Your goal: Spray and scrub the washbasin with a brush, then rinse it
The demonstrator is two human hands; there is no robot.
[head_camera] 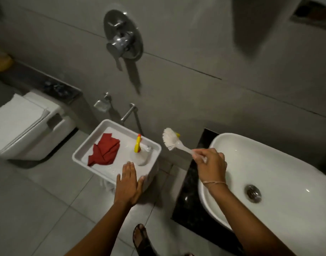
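Observation:
A white oval washbasin (280, 163) with a metal drain (252, 193) sits on a black stone counter (188, 206) at the right. My right hand (211, 164) is shut on the handle of a white scrub brush (172, 140), whose bristle head points up and left, in the air between the basin and a white tray (81, 156). In that tray stands a clear spray bottle (141, 155) with a yellow and orange trigger. My left hand (128, 183) lies flat and open on the tray's near rim, just in front of the bottle.
A crumpled red cloth (105, 151) lies in the tray. A white toilet (27, 126) stands at the left. On the grey tiled wall are a chrome mixer valve (122, 36) and a small tap (129, 111). My sandalled foot (142, 239) is on the floor tiles below.

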